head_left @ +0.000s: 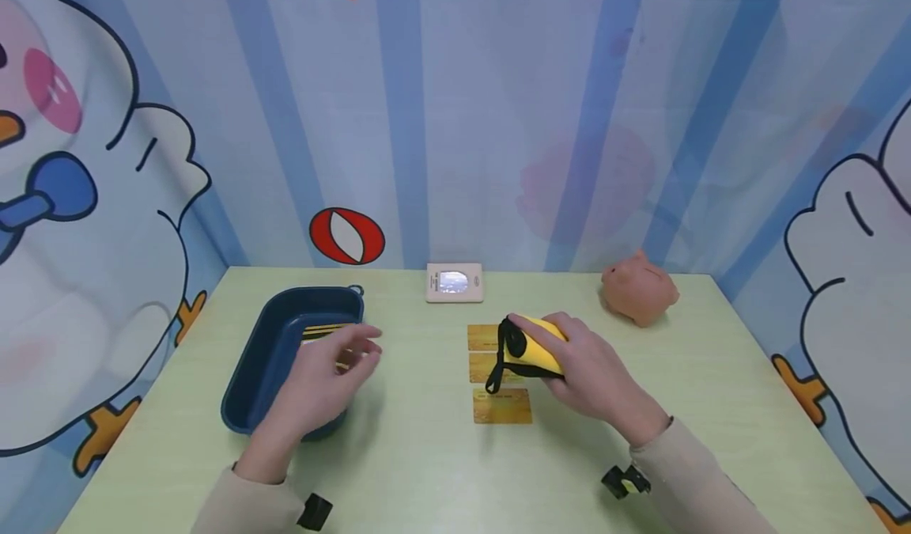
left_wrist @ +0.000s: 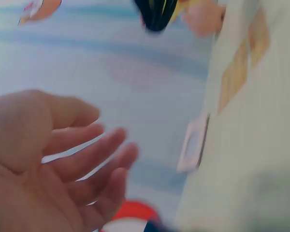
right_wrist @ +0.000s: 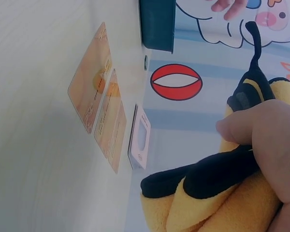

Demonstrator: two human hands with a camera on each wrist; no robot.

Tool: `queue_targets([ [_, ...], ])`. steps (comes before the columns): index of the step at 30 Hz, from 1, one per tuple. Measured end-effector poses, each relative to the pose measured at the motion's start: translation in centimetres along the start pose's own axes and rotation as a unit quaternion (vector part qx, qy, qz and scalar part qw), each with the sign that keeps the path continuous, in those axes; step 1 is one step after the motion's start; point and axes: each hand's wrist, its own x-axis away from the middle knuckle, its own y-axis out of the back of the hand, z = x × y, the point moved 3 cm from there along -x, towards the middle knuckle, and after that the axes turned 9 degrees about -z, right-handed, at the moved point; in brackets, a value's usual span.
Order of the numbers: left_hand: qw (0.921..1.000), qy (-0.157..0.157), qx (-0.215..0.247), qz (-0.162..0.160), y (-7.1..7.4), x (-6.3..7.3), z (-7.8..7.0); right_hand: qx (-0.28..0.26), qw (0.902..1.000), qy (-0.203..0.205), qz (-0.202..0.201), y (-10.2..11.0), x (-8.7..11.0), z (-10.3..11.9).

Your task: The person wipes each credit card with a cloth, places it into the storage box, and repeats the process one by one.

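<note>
Evidently, a soft yellow plush article with black trim (head_left: 538,356) is being handled; it is held raised above the desk (head_left: 427,447), with its black cord loop (head_left: 494,377) hanging at one end. It is gripped by the right hand (head_left: 594,368), whose thumb is laid over it in the right wrist view; whether anything is inside cannot be told. Below it, three flat golden rectangular cards lie in a column: the far card (head_left: 481,335) and the middle card (head_left: 481,368) are partly hidden by the article in the head view, while the near card (head_left: 502,407) is fully seen. The step in hand is judged to be the carrying or positioning of the article, since it is borne by one hand alone. For the next move, a firm hold and some clearance over the cards would be called for, and the free hand would be needed if the fabric had to be spread. The left hand (head_left: 320,376) is empty, its fingers loosely bent, over the near right side of a dark blue rectangular tray (head_left: 245,368), in which yellow-and-black striped material (head_left: 319,331) is partly covered. Farther back, a pale pink rectangular device with a bright window (head_left: 455,282) and a pink pig figure (head_left: 639,290) are set.
</note>
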Motion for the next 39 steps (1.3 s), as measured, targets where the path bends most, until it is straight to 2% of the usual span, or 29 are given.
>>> queue_targets([
  [4,0.9943,-0.028,0.012,0.102,-3.9,0.4,-1.5,0.003,1.0,0.001,-0.003,0.1,0.0,-0.2],
  [6,0.9898,-0.037,0.018,0.136,-6.0,0.4,-1.7,0.005,1.0,0.001,-0.004,0.1,0.0,-0.2],
  [8,0.9864,-0.044,0.019,0.157,-7.9,0.3,-1.8,0.004,1.0,0.0,-0.006,0.1,0.1,-0.3],
  [12,0.983,-0.063,0.002,0.172,-11.5,-0.2,-1.7,0.002,0.9999,-0.002,-0.01,0.3,0.1,-0.4],
  [17,0.9814,-0.119,-0.047,0.143,-14.6,-0.7,-1.6,0.003,0.9999,0.004,-0.014,0.3,0.2,-0.5],
  [21,0.9787,-0.143,-0.09,0.116,-15.8,-0.7,-1.6,0.002,0.9999,0.005,-0.011,0.3,0.3,-0.5],
  [25,0.9784,-0.141,-0.108,0.106,-16.2,-0.7,-1.7,-0.002,1.0,-0.001,-0.009,0.4,0.4,-0.5],
  [32,0.9761,-0.12,-0.12,0.135,-16.2,-0.6,-2.1,-0.008,0.9999,-0.002,-0.014,0.6,0.5,-0.4],
  [39,0.9755,-0.125,-0.106,0.147,-16.0,-0.1,-2.6,-0.011,0.9999,-0.002,-0.006,0.6,0.5,-0.1],
])
